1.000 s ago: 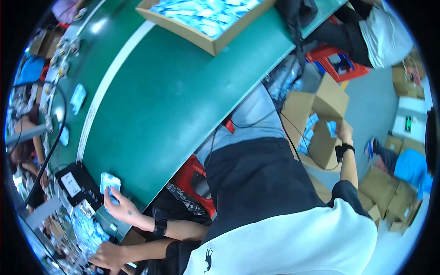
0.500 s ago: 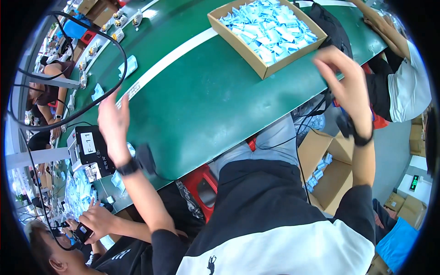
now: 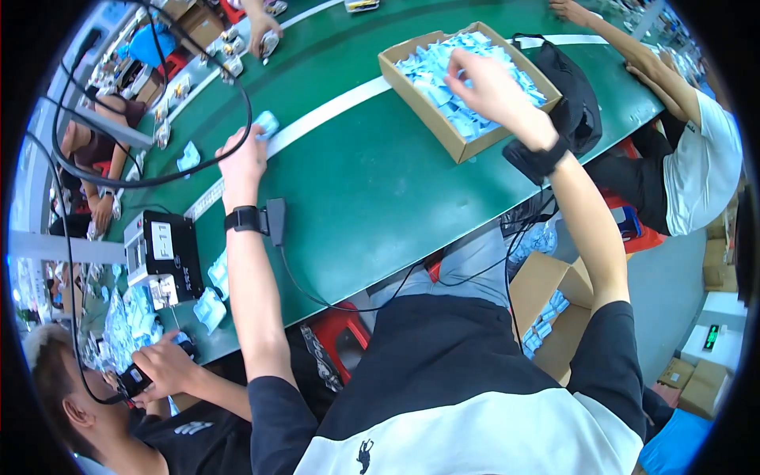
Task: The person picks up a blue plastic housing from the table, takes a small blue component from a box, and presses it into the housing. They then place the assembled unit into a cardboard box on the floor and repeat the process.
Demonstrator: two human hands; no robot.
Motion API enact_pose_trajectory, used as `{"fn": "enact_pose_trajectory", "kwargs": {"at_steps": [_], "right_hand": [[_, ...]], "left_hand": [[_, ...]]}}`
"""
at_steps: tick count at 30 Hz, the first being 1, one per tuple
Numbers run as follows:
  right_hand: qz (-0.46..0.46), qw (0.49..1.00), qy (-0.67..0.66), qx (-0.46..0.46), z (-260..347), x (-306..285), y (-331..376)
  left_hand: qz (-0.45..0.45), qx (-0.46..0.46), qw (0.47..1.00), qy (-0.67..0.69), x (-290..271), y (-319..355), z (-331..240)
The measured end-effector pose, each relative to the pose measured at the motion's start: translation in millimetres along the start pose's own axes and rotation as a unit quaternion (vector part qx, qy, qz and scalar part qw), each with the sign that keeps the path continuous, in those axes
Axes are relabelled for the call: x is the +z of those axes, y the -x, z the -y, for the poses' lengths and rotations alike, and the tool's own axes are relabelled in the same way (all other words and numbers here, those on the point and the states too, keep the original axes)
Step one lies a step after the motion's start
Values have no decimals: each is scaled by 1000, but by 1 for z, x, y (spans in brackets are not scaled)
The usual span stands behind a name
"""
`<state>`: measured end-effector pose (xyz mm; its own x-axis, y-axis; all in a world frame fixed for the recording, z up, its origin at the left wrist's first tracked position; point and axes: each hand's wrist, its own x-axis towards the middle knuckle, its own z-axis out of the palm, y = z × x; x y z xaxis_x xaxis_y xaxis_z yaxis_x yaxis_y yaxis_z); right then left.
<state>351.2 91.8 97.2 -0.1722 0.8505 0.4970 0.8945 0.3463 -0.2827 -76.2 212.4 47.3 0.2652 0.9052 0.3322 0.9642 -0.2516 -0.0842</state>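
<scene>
**Left hand (image 3: 242, 162) at a light-blue packet (image 3: 267, 123); right hand (image 3: 499, 91) over small packets (image 3: 431, 75)**

Left: fingers bent, tips at the light-blue packet, which sits just beyond them beside the white strip (image 3: 336, 115). Whether they grip it: cannot tell. Right: thumb and forefinger curved, narrow gap between visible tips; cannot tell if anything is held. Below these fingers, the small packets, blue and white, heaped in a shallow cardboard box (image 3: 423, 111); contact not resolvable.

Just left of the left fingers: a second blue packet (image 3: 189, 157), flat on the green table (image 3: 356, 214). Right of the right fingers, near the box: black bag (image 3: 576, 95).

Back from the left fingers, toward the body and leftward: black device (image 3: 186, 253) with white label. Well back from the right fingers, below table level: open carton (image 3: 566, 340), more blue packets (image 3: 543, 324) inside.

Farthest, beyond the left fingers: a co-worker's hand (image 3: 263, 33) across the table.
</scene>
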Motion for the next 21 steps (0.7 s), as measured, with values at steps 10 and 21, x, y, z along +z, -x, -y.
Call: {"fn": "enact_pose_trajectory", "kwargs": {"at_steps": [10, 21], "right_hand": [[148, 988, -23, 26, 135, 7, 91], [281, 956, 84, 7, 127, 0, 96]], "left_hand": [[81, 80, 965, 234, -88, 138, -107], [-39, 56, 973, 222, -75, 179, -128]]}}
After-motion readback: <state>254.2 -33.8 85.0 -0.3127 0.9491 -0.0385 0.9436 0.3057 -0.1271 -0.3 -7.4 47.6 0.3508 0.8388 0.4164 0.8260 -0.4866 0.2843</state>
